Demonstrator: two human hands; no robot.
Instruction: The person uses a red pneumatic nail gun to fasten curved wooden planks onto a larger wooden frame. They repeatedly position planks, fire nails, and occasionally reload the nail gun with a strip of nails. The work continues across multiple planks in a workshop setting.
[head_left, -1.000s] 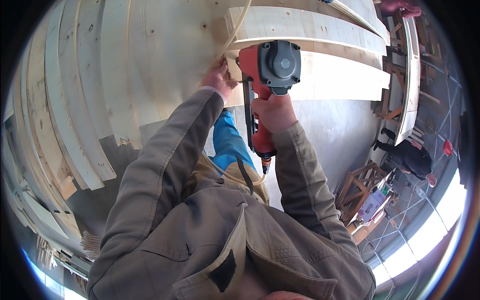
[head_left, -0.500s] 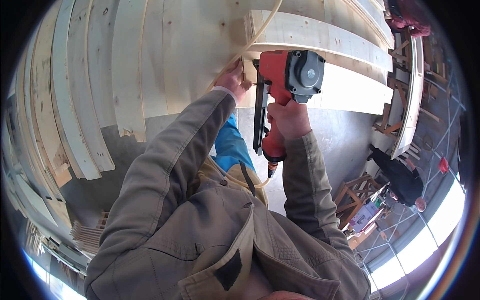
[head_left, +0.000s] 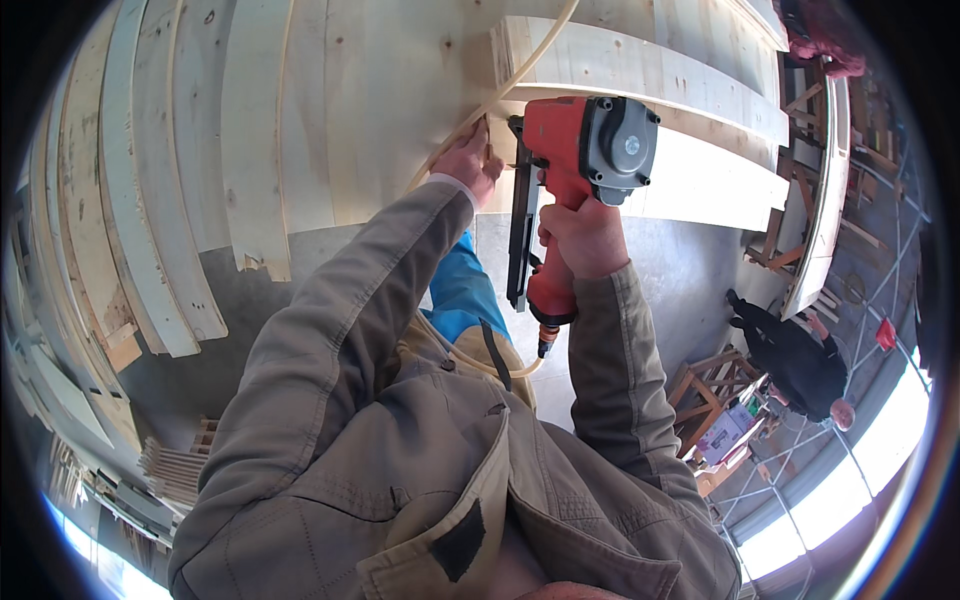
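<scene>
My right hand (head_left: 590, 238) is wrapped round the handle of a red and black nail gun (head_left: 556, 140). The gun's nose points left, close to my left hand (head_left: 468, 165), and its long black magazine (head_left: 522, 230) hangs down on the near side. My left hand is closed at the near edge of a pale wooden panel (head_left: 380, 120), beside the end of a plank. What its fingers pinch is mostly hidden. A beige air hose (head_left: 535, 58) runs across the panel past my left hand. Another hose length joins the orange coupling (head_left: 547, 338) under the gun's handle.
Long pale boards (head_left: 190, 180) lie side by side on the left. Stacked planks (head_left: 650, 70) stretch out at the far right. A person in black (head_left: 790, 350) is on the right, near a wooden rack (head_left: 705, 395) and scaffold poles. Grey floor (head_left: 670, 270) shows below the panel.
The nail gun and my right hand have shifted slightly to the right. My left hand stays at the panel edge, its thumb slightly changed. The person in black has moved a little.
</scene>
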